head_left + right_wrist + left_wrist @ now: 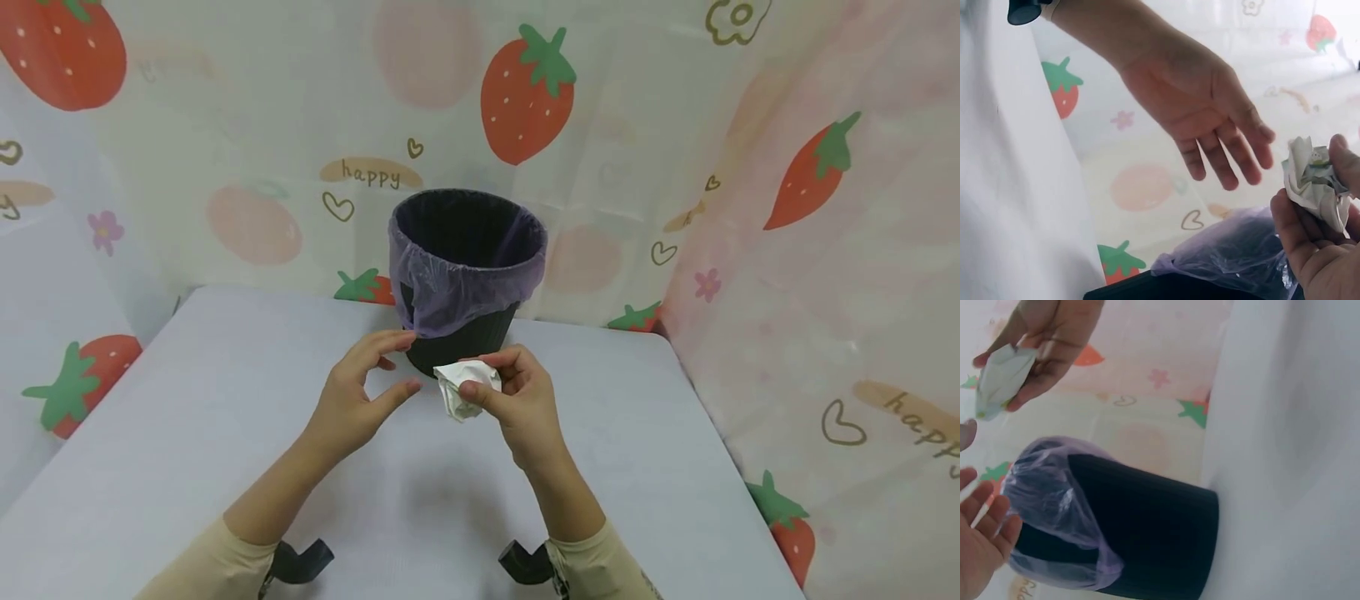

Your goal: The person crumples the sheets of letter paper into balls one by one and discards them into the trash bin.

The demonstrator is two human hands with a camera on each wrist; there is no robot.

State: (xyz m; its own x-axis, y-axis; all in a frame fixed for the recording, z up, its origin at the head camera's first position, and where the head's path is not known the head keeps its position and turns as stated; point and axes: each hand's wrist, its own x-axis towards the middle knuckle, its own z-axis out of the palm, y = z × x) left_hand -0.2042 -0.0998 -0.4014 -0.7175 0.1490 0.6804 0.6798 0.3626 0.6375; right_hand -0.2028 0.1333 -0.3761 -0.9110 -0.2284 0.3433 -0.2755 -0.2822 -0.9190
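My right hand [528, 408] pinches a crumpled piece of white paper [467, 387] between thumb and fingers. Some green and yellow print shows on the crumpled paper [1317, 181] in the right wrist view. To its left, my left hand [360, 392] holds nothing; its fingers are spread and slightly bent, apart from the paper. Behind both hands stands a black trash bin [480, 333], upright on the table. A translucent purple bag [457, 292] lines it and folds over its rim. The bottom of the bin's inside is hidden.
A white-covered table [225, 400] lies under the hands. Around it hangs a curtain [285, 100] printed with strawberries, hearts and words, close behind the bin. Black curved mounts [300, 562] sit at both wrists.
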